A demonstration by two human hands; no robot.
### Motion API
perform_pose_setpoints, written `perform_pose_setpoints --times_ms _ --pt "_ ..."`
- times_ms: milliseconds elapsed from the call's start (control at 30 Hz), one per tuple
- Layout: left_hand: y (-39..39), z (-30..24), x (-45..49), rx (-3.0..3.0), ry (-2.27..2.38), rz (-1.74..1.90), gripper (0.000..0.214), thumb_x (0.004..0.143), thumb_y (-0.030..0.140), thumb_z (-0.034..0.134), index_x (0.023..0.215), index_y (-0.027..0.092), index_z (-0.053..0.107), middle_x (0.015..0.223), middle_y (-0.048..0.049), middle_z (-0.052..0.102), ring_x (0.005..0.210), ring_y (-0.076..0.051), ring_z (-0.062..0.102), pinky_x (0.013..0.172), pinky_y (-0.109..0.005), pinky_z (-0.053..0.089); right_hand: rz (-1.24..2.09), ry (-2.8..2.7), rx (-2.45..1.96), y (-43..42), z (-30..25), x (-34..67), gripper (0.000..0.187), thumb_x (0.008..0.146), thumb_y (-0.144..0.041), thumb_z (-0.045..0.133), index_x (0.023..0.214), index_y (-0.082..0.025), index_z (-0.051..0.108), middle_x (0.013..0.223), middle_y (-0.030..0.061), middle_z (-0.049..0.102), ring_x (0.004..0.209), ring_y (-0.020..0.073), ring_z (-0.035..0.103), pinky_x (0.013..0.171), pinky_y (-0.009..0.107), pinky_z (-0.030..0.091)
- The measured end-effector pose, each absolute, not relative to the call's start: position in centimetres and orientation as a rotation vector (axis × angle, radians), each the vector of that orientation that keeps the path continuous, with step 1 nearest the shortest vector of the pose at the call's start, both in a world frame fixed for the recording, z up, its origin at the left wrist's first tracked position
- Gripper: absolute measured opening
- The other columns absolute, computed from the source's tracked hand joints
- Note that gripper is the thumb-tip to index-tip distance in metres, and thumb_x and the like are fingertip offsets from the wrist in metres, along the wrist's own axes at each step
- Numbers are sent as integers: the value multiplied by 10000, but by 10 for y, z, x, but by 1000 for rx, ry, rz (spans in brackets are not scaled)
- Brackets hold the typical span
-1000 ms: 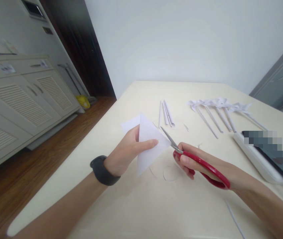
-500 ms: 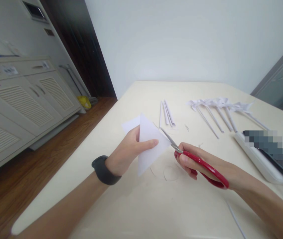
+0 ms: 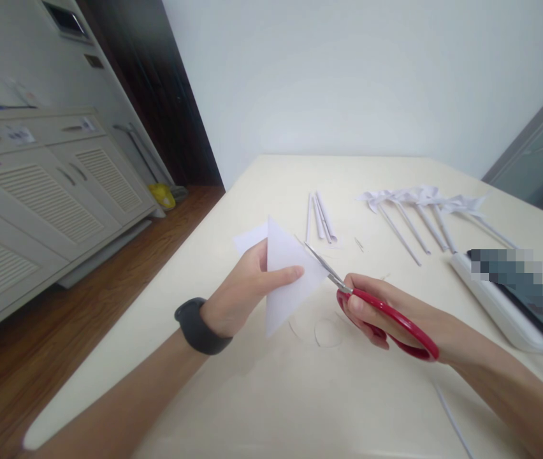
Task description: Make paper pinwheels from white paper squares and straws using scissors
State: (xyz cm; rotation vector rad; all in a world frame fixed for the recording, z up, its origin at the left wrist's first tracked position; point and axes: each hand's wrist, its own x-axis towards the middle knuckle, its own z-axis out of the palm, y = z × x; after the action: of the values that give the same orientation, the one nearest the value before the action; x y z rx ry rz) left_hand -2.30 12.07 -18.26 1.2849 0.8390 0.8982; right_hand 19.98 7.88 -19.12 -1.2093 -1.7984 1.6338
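The left hand (image 3: 252,274) pinches a paper triangle (image 3: 285,254). Right of the triangle, the right hand (image 3: 396,298) grips red scissors (image 3: 398,313) by its corner; beyond it lie paper tubes (image 3: 326,217).

A smooth, cream-coloured table (image 3: 228,408) is carrying a cluster of rolled white paper tubes (image 3: 325,217) and, farther right, a row of white paper pinwheels (image 3: 425,195) on slim stems. A long white rounded block (image 3: 489,312) is resting nearer, and a slim white cable (image 3: 452,417) is lying nearer still.
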Motion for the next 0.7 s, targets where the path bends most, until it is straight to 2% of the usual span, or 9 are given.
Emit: perform_pose_setpoints --times_ms 200,467,700 --pt "121 -183 -24 1293 821 886 456 740 206 639 1173 176 499 1224 -105 565 991 -253 599 806 -334 490 1642 -1790 -1197 78 -192 200 256 886 -423 408 750 -207 390 611 -48 443 513 86 411 550 245 340" --pt "121 -183 -24 1302 851 892 491 709 268 670 1165 175 514 1186 -112 592 969 -279 607 779 -361 501 1639 -1780 -1200 78 -192 198 245 875 -410 438 747 -206 398 628 -50 463 492 79 449 506 233 341" --pt "122 -183 -24 1301 846 884 459 718 234 661 1150 177 516 1178 -101 596 959 -262 610 773 -341 495 1656 -1749 -1209 78 -192 197 250 865 -405 464 737 -206 386 615 -55 467 467 70 447 489 229 340"
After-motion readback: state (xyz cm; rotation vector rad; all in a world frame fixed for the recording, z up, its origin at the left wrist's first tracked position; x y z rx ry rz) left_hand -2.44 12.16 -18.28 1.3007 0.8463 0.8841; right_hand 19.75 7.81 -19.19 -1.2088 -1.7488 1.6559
